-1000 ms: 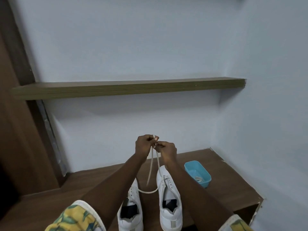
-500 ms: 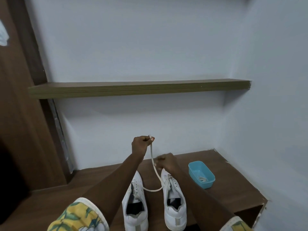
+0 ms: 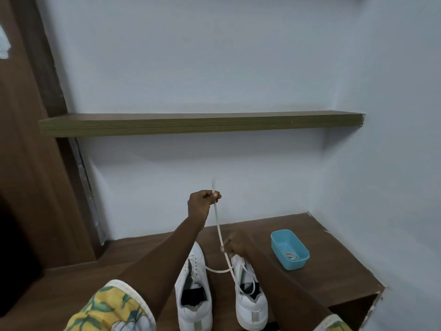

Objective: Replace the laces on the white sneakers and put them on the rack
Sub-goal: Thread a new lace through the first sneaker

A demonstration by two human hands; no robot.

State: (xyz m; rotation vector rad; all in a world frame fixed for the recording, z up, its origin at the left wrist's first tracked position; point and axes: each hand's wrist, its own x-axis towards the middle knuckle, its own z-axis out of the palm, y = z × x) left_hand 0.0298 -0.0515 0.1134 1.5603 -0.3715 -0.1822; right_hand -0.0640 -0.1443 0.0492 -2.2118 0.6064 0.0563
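- Count: two white low-top sneakers, left sneaker (image 3: 194,302) and right sneaker (image 3: 250,309), side by side; one cream flat lace (image 3: 218,225); one blue rectangular plastic tub (image 3: 293,265), far right.
- Surface: dark brown wooden bench (image 3: 322,283); olive wooden shelf (image 3: 191,124) above; pale blue walls (image 3: 214,56).
- Left hand (image 3: 202,204): raised, pinching the lace near its end.
- Right hand (image 3: 235,243): low, pinching the lace above the right sneaker's toe.

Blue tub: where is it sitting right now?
In the head view the blue tub sits on the brown wooden ledge, to the right of the right-hand white sneaker, near the side wall.
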